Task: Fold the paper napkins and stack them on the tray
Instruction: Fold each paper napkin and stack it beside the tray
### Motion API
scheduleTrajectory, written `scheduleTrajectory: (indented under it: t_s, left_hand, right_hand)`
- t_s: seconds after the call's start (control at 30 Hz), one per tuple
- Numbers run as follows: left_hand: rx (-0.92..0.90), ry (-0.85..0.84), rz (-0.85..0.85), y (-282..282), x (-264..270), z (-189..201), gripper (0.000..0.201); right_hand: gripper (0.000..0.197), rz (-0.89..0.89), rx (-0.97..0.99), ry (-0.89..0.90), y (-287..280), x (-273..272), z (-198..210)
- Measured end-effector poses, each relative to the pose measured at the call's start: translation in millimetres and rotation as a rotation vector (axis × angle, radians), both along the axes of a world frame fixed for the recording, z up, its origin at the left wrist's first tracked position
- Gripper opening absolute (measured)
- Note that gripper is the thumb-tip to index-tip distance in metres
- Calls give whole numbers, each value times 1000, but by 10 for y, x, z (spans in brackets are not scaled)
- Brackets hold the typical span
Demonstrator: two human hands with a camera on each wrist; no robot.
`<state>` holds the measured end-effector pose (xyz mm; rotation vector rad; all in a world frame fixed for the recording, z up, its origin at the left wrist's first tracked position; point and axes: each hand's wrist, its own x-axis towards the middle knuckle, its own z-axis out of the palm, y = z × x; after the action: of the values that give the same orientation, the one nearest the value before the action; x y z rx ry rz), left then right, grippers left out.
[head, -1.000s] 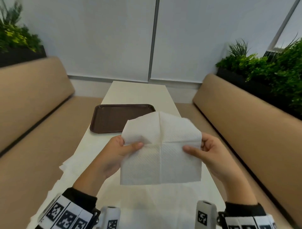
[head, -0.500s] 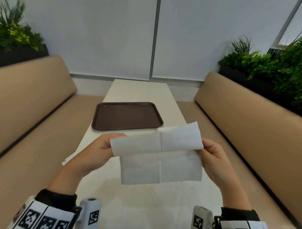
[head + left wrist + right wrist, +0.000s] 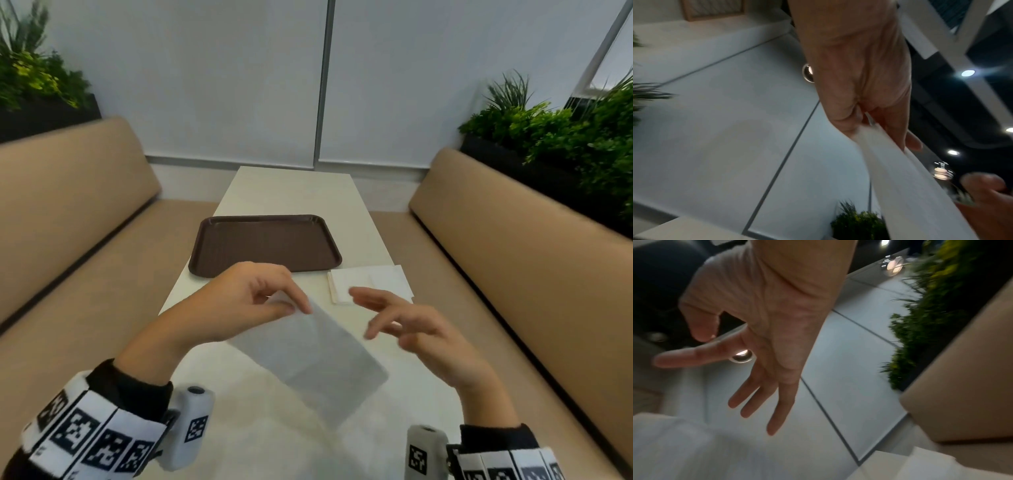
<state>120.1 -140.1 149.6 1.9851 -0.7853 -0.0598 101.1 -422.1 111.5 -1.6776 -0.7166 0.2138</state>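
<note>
Left hand [image 3: 246, 301] pinches the folded napkin [image 3: 318, 359] at one end; right hand [image 3: 411, 329] hovers spread, holding nothing. Best catch the free end squarely, edges matched, before creasing.

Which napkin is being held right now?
The folded napkin pinched by the left hand, raised over the table; the other napkins lie flat beside the tray.

The head camera is looking forward and down along the table [image 3: 294, 192]. Each wrist camera is sitting very close under its palm, facing up toward wall and ceiling. All three views are sharing the folded napkin [image 3: 318, 359].
</note>
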Motion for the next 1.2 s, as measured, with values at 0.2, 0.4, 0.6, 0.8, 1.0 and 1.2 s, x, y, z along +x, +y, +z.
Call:
scheduleTrajectory:
  t_s: [0.2, 0.4, 0.6, 0.8, 1.0, 1.2]
  left_hand:
    - [243, -142, -11, -358, 211, 214, 29]
    - [-3, 61, 196, -313, 701, 115, 30]
    - [-150, 410, 323, -624, 1385, -524, 40]
    - [-266, 596, 399, -1240, 2135, -1136, 58]
    - [39, 476, 451, -1582, 2555, -1670, 64]
    - [338, 382, 465, -1672, 2663, -1972, 67]
  right_hand:
    - [14, -20, -350, -171, 294, 268, 163]
    - [22, -220, -360, -3, -195, 669, -42]
    - [5, -493, -302, 165, -619, 1299, -309]
    - [26, -804, -238, 271, -899, 2224, -722]
    - [42, -859, -590, 251, -991, 2738, -1200]
    - [44, -782, -880, 162, -1006, 2854, -1583]
